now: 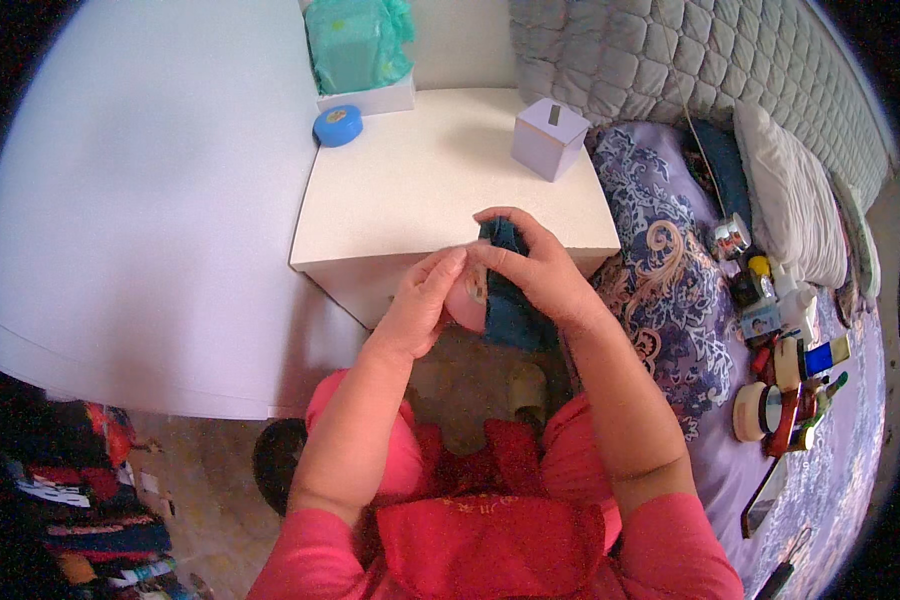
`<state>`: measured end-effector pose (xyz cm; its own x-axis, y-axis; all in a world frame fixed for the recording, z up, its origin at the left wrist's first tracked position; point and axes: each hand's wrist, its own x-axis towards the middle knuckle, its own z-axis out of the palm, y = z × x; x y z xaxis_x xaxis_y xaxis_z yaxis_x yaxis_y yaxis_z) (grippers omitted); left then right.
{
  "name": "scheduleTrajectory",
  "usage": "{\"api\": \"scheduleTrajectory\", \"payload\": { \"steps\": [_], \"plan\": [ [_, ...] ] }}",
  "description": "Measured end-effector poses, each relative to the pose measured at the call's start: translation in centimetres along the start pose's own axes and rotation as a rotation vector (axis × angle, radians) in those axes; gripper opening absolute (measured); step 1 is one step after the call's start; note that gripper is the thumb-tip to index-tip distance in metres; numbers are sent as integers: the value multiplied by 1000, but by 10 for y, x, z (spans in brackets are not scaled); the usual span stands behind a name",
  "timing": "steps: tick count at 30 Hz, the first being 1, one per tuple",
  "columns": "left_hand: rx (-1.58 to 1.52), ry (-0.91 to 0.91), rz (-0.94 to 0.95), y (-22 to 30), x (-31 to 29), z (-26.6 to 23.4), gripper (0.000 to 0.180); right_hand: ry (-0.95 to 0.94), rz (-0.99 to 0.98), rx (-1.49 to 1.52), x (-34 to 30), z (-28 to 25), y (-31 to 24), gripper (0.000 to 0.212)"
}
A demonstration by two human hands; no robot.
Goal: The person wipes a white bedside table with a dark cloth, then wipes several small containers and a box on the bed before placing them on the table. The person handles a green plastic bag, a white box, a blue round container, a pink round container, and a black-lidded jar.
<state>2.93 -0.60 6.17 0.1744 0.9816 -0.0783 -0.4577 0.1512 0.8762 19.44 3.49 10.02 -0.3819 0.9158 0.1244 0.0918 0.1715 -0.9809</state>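
At the front edge of the white cabinet (400,190), our left hand (422,302) grasps the round pink item (464,308) beside the dark cloth (513,312) gripped by our right hand (545,272); we judge the item light, fairly stiff, best held by its rim.

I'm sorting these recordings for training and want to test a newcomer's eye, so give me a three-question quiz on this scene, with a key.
1. What colour is the rounded item between the left hand and the right hand?

2. True or false: the dark fabric item lies on the white cabinet.

3. The lavender box stands toward which side of the cabinet top: A left, B right?

Key: 1. Pink. 2. False; the right hand holds it. 3. B.
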Motion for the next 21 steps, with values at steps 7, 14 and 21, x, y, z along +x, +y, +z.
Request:
{"api": "scheduleTrajectory", "payload": {
  "steps": [7,14,21],
  "plan": [
    [-69,-59,-46,-2,-4,3,36,139,139,225,5,3,9,36],
    [-303,148,26,-4,7,12,51,402,-123,178,1,40,25,42],
    [-466,171,155,-19,12,8,70,453,-341,-285,-11,72,32,65]
  ]
}}
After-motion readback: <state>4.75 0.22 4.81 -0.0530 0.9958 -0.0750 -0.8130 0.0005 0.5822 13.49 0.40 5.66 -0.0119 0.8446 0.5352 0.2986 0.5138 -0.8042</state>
